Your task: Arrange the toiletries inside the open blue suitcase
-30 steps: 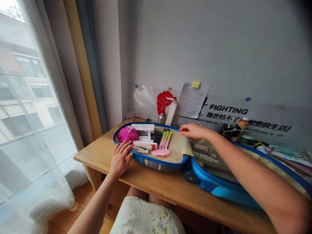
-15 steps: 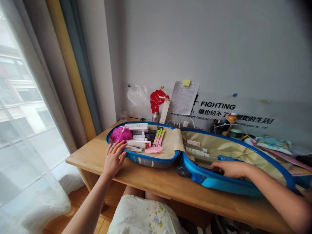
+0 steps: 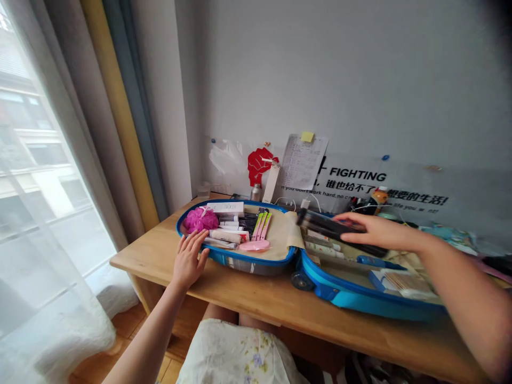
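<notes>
An open blue suitcase (image 3: 384, 305) lies on the desk, its two halves spread left and right. My right hand (image 3: 374, 232) grips a long black object (image 3: 330, 226) and holds it up over the right half; blur hides its exact kind. My left hand (image 3: 192, 256) rests on the rim of the left half with fingers spread, holding nothing. Close to those fingers are a purple bath puff (image 3: 202, 220) and a white tube (image 3: 226, 236). The left half also carries pink-and-green packets (image 3: 262, 225), a pink oval item (image 3: 255, 245) and a white box (image 3: 225, 208).
In the right half lie a blue-handled item (image 3: 376, 261), a pale tube (image 3: 324, 249) and a bundle of thin sticks (image 3: 408, 281) beside a blue-and-white box. Bottles and cables stand along the wall behind. The wooden desk (image 3: 240, 288) has its front edge near my lap.
My right hand has risen out of the right half with the long black object, uncovering the stick bundle and blue-and-white box. My left hand has stayed on the rim.
</notes>
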A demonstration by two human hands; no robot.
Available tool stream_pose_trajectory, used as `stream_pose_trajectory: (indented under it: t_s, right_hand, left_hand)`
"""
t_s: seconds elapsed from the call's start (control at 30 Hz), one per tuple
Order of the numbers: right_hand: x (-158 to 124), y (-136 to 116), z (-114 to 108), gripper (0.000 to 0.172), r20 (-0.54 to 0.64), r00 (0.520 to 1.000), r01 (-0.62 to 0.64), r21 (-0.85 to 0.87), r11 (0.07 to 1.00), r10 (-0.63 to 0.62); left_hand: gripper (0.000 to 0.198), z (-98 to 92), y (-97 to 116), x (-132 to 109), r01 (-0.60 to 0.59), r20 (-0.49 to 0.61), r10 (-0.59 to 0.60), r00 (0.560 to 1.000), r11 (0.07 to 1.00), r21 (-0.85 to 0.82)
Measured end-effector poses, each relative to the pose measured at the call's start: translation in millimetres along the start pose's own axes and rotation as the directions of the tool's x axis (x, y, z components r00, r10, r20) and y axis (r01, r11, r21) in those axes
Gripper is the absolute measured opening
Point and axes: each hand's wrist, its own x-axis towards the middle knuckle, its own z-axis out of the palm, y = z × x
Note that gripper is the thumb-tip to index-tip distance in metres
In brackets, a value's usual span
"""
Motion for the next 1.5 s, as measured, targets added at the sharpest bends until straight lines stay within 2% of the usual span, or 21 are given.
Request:
stream_pose_trajectory:
  t_s: [0.07, 0.2, 0.27, 0.37, 0.47, 0.6, 0.77, 0.87, 0.97, 1.07, 1.17, 1.3, 1.37, 1.43, 1.5]
  right_hand:
    - [22.2, -41.1, 17.4, 0.064, -0.01, 0.998, 0.064, -0.01, 0.998, -0.064]
    - [69.0, -121.0, 73.3, 0.051, -0.031, 0.985, 0.168, -0.052, 0.984, -0.17]
    - [87.5, -151.1, 100.2, 0.049, -0.017, 0.978, 0.206, -0.121, 0.971, -0.209]
    - [105.3, -180.9, 129.5, 0.053, 0.002, 0.97, 0.242, -0.15, 0.959, -0.244]
    - [113.1, -196.9, 145.4, 0.054, 0.025, 0.962, 0.274, -0.16, 0.948, -0.273]
    - [116.0, -206.5, 155.2, 0.058, 0.055, 0.95, 0.313, -0.157, 0.937, -0.308]
    - [118.0, -206.7, 163.0, 0.06, 0.048, 0.942, 0.334, -0.156, 0.929, -0.331]
    - [116.0, -204.6, 167.1, 0.059, 0.043, 0.938, 0.347, -0.127, 0.929, -0.344]
    - [110.4, -202.9, 169.1, 0.06, 0.043, 0.933, 0.359, -0.09, 0.929, -0.356]
    - [105.9, -193.9, 159.7, 0.056, 0.015, 0.937, 0.348, -0.031, 0.937, -0.348]
    - [107.5, -163.2, 130.3, 0.047, -0.069, 0.955, 0.289, -0.015, 0.957, -0.289]
    - [112.3, -82.7, 76.0, 0.038, -0.166, 0.977, 0.119, -0.092, 0.989, -0.134]
    - [109.7, -35.9, 57.1, 0.033, -0.157, 0.986, 0.028, -0.137, 0.99, -0.05]
    - [102.6, 5.5, 49.2, 0.023, -0.079, 0.997, -0.028, -0.17, 0.985, 0.014]
    - [93.2, 36.4, 51.3, 0.017, 0.001, 0.998, -0.057, -0.19, 0.98, 0.058]
  left_hand:
    - [0.048, 1.6, -1.2, -0.8, -0.013, -0.02, 0.013, 1.0, 1.0, 0.007]
    - [0.055, 5.1, -4.3, -2.4, -0.03, -0.052, 0.031, 0.998, 0.999, 0.015]
    - [0.059, 6.5, -5.5, -2.8, -0.03, -0.053, 0.031, 0.998, 0.999, 0.013]
    - [0.065, 7.6, -5.7, -3.5, -0.022, -0.057, 0.022, 0.998, 1.0, 0.008]
    - [0.068, 6.9, -3.6, -4.8, -0.012, -0.074, 0.013, 0.997, 1.0, 0.018]
    - [0.064, 3.6, 4.0, -1.2, -0.027, -0.088, 0.033, 0.996, 0.997, 0.074]
    - [0.049, 1.1, 17.4, 24.1, -0.112, -0.01, 0.112, 0.994, 0.992, 0.059]
    - [0.048, 0.1, 19.1, 38.3, -0.143, 0.045, 0.141, 0.989, 0.99, 0.023]
    - [0.049, -2.1, 17.3, 41.9, -0.138, 0.072, 0.138, 0.988, 0.99, -0.011]
    - [0.048, -4.5, 17.7, 38.0, -0.11, 0.07, 0.111, 0.991, 0.994, -0.018]
    - [0.045, -4.2, 20.1, 32.3, -0.08, 0.044, 0.08, 0.996, 0.997, -0.018]
    - [0.045, 1.9, 20.6, 25.3, -0.056, -0.02, 0.056, 0.998, 0.998, -0.027]
    - [0.046, 5.5, 19.7, 22.5, -0.044, -0.04, 0.043, 0.998, 0.998, -0.035]
    - [0.046, 7.7, 19.0, 20.8, -0.032, -0.044, 0.03, 0.999, 0.998, -0.047]
    - [0.046, 8.2, 18.8, 19.9, -0.027, -0.045, 0.024, 0.999, 0.998, -0.056]
